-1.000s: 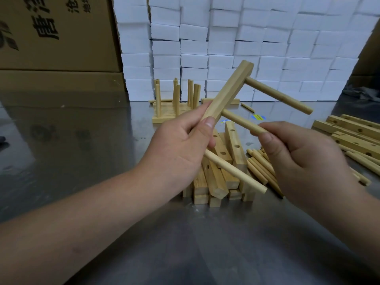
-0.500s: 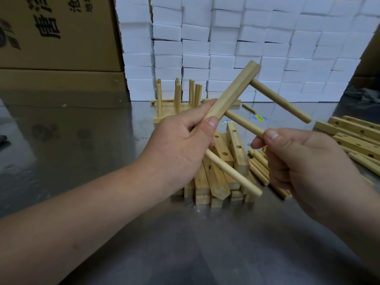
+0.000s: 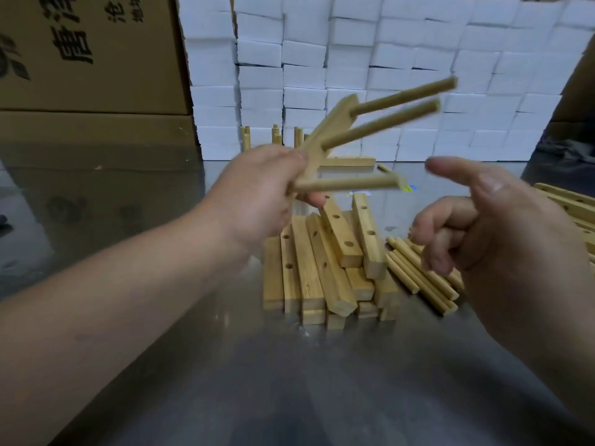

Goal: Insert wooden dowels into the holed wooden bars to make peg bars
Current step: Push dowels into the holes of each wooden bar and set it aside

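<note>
The left hand (image 3: 257, 194) has its grip closed round the lower end of a peg bar (image 3: 328, 130), thumb and fingers pinching the wood and holding it in the air, tilted up to the right; the right hand (image 3: 502, 239) holds nothing, forefinger stretched out, the other fingers loosely curled. Three dowels (image 3: 380, 123) stick out of the bar to the right, all blurred. Beneath lies a pile of holed bars (image 3: 322, 268) on the shiny surface (image 3: 289, 381), with loose dowels (image 3: 421, 278) just beside it under the right hand. Behind stand finished peg bars (image 3: 277, 136), a wall of white blocks (image 3: 386, 59) and cardboard boxes (image 3: 90, 59)
</note>
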Demonstrator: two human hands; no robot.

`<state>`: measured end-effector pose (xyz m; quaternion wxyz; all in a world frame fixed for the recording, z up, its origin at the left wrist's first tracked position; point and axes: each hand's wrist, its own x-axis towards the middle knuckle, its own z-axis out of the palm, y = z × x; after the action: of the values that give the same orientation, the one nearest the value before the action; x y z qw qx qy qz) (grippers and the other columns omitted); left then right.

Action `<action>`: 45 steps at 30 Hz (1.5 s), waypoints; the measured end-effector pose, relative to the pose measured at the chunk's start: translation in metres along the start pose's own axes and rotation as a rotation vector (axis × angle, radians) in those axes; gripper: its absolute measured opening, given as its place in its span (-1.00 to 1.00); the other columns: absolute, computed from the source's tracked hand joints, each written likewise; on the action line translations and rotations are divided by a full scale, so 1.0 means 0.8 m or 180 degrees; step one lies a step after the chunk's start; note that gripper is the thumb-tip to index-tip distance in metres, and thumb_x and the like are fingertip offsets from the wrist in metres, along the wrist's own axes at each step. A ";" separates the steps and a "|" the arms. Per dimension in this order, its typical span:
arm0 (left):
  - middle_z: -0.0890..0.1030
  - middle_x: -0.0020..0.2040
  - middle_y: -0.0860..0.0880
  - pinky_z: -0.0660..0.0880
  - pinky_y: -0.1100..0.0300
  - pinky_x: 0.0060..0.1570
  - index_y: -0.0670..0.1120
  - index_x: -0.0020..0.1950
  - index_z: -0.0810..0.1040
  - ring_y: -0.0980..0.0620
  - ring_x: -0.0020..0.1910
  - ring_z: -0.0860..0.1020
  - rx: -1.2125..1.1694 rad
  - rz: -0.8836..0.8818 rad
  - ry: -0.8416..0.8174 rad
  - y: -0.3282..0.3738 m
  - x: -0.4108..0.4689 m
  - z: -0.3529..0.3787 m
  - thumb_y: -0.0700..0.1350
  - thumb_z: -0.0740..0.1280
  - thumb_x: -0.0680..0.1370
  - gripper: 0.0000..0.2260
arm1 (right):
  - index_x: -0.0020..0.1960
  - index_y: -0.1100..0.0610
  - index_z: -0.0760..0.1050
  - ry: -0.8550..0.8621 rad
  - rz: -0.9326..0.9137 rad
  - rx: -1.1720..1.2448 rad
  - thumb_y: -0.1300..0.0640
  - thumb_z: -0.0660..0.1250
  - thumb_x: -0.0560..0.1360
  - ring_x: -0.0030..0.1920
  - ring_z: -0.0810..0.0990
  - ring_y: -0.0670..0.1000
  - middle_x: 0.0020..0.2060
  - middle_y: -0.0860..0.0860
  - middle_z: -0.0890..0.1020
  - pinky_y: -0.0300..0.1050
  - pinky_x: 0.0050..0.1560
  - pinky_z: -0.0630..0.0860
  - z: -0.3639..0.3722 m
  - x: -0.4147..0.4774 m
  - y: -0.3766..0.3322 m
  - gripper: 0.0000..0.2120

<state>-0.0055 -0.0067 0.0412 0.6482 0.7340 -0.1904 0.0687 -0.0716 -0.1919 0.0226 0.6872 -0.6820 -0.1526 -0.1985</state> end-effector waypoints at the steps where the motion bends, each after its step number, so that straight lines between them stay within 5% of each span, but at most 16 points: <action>1: 0.61 -0.40 -0.03 0.17 0.32 -0.57 -0.13 -0.15 0.47 0.11 -0.63 0.20 -0.0200 -0.0226 -0.0184 0.003 0.004 -0.006 -0.14 0.10 0.59 -0.79 | -0.07 -0.03 0.59 0.0151 0.0000 -0.0230 -0.01 0.16 0.42 -0.53 0.43 -0.06 -0.46 0.03 0.57 -0.28 -0.41 0.44 -0.001 0.001 0.001 -0.76; 5: 0.61 -0.34 -0.14 0.23 0.35 -0.61 -0.15 -0.13 0.49 0.16 -0.69 0.25 -0.0839 -0.1232 -0.1346 0.009 0.015 -0.029 -0.09 0.16 0.48 -0.82 | 0.00 -0.09 0.52 0.0647 0.0073 -0.0938 0.03 0.31 0.47 -0.36 0.57 -0.13 -0.28 -0.09 0.65 -0.12 -0.17 0.51 -0.010 0.008 0.007 -0.88; 9: 0.57 -0.41 -0.12 0.25 0.38 -0.65 -0.20 -0.26 0.61 0.18 -0.71 0.29 -0.1258 -0.1655 -0.2027 0.012 0.015 -0.035 -0.07 0.19 0.41 -0.73 | 0.34 -0.12 0.31 0.0473 0.0262 -0.0894 -0.25 0.38 0.18 -0.09 0.63 -0.15 -0.04 -0.07 0.63 -0.14 -0.07 0.53 -0.013 0.011 0.008 -0.25; 13: 0.57 -0.43 -0.11 0.27 0.38 -0.66 -0.21 -0.25 0.65 0.19 -0.71 0.32 -0.1231 -0.1845 -0.2322 0.012 0.011 -0.035 -0.08 0.22 0.42 -0.73 | 0.04 -0.09 0.57 0.0210 0.0197 -0.0781 -0.18 0.46 0.16 -0.24 0.63 -0.07 -0.25 -0.04 0.66 -0.02 -0.03 0.52 -0.013 0.012 0.014 -0.54; 17: 0.64 -0.30 -0.22 0.30 0.38 -0.64 -0.21 -0.27 0.63 0.15 -0.69 0.29 -0.0902 -0.1742 -0.1558 0.009 0.019 -0.029 0.04 0.10 0.55 -0.55 | -0.12 -0.09 0.63 0.0287 0.0226 -0.0504 -0.14 0.49 0.16 -0.30 0.62 -0.09 -0.31 -0.02 0.66 -0.19 -0.16 0.55 -0.016 0.016 0.021 -0.69; 21: 0.62 -0.19 -0.17 0.46 0.30 -0.49 -0.20 -0.11 0.51 0.09 -0.57 0.44 -0.0375 -0.0890 -0.0495 0.000 0.024 -0.022 0.00 0.13 0.61 -0.69 | -0.10 0.03 0.58 0.0688 0.0254 -0.0407 -0.10 0.40 0.14 -0.23 0.66 -0.07 -0.28 -0.04 0.68 -0.25 -0.17 0.55 -0.021 0.021 0.025 -0.63; 25: 0.66 -0.27 0.04 0.56 0.28 -0.22 0.03 -0.11 0.58 0.13 -0.33 0.62 0.0689 -0.0190 -0.0521 -0.006 0.020 -0.024 -0.01 0.35 0.47 -0.93 | -0.07 0.02 0.55 0.0854 0.0297 -0.0377 -0.09 0.38 0.15 -0.18 0.67 -0.06 -0.27 -0.07 0.68 -0.15 -0.08 0.54 -0.021 0.022 0.025 -0.62; 28: 0.63 -0.32 0.27 0.47 0.49 -0.32 0.18 -0.16 0.52 0.26 -0.30 0.61 0.1158 0.0178 -0.0405 -0.008 0.019 -0.026 0.00 0.44 0.39 -0.88 | -0.01 0.03 0.53 0.0840 0.0279 -0.0262 -0.05 0.38 0.18 -0.15 0.67 -0.05 -0.25 -0.06 0.69 -0.22 -0.12 0.57 -0.019 0.021 0.024 -0.61; 31: 0.62 -0.34 0.27 0.42 0.53 -0.37 0.16 -0.17 0.55 0.27 -0.34 0.61 0.0981 0.0413 -0.0075 -0.006 0.021 -0.029 -0.06 0.43 0.41 -0.88 | 0.13 0.07 0.49 0.0906 0.0277 -0.0098 0.07 0.38 0.37 -0.12 0.67 -0.05 -0.18 -0.02 0.69 -0.25 -0.12 0.57 -0.020 0.022 0.023 -0.66; 38: 0.65 -0.29 0.16 0.39 0.34 -0.24 0.10 -0.08 0.62 0.22 -0.23 0.60 0.1180 0.0144 0.0962 -0.049 0.055 -0.078 -0.02 0.39 0.48 -0.95 | 0.02 0.01 0.46 0.1054 0.0238 -0.0010 0.18 0.28 0.51 -0.14 0.67 -0.04 -0.20 -0.06 0.69 -0.27 -0.17 0.57 -0.022 0.026 0.023 -0.88; 41: 0.59 -0.09 0.11 0.32 0.35 -0.18 -0.05 0.14 0.61 0.22 -0.19 0.50 0.1454 -0.0167 0.1344 -0.083 0.062 -0.099 -0.02 0.40 0.48 -0.73 | -0.02 0.02 0.48 0.1045 0.0245 0.0002 0.21 0.24 0.53 -0.20 0.67 -0.05 -0.28 -0.05 0.68 -0.29 -0.23 0.56 -0.023 0.026 0.023 -0.88; 45: 0.54 -0.10 0.06 0.28 0.33 -0.25 -0.09 0.16 0.60 0.20 -0.26 0.43 0.1817 -0.0491 0.1456 -0.112 0.063 -0.117 -0.05 0.40 0.48 -0.72 | -0.04 0.03 0.49 0.1000 0.0228 -0.0079 0.23 0.22 0.53 -0.30 0.64 -0.07 -0.35 -0.04 0.66 -0.30 -0.31 0.53 -0.023 0.027 0.022 -0.87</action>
<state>0.0876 0.0826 -0.0100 0.4465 0.8631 0.0421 0.2321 -0.0453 -0.2116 0.0173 0.7007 -0.6560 -0.0164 -0.2800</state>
